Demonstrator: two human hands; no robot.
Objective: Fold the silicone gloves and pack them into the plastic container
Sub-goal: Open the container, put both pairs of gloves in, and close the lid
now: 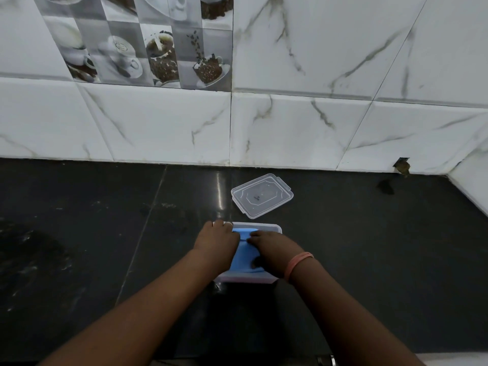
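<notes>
Both forearms reach out from under the camera toward the middle of the dark counter (79, 233), and I follow them down to the work. Left hand (215, 240) sits over the left side of the plastic container (274, 228), knuckles up, fingers bent down onto the blue silicone gloves (244, 253); whether those fingers pinch the material or only press it I cannot tell, since the back of the hand hides them. Right hand (274, 250), with a pink wristband (297, 265) just behind it, lies across the right side of the same blue fold, fingers stretched fairly flat on top and the thumb tucked toward the near edge, pressing rather than gripping as far as I can see.

As for the gloves, they are already folded and lying inside the container, filling most of it, with a blue band showing at the far end between the two hands. A clear lid (261, 195) rests flat on the counter just beyond the container, apart from it, near the marble-tiled wall (290, 122).

I judge this to be the packing step, close to done: the fold is being pushed down so it sits below the rim. Next, I would want the silicone held flat while one hand lets go, reaches forward for the lid, and brings it squarely over the rim before the springy material lifts.
</notes>
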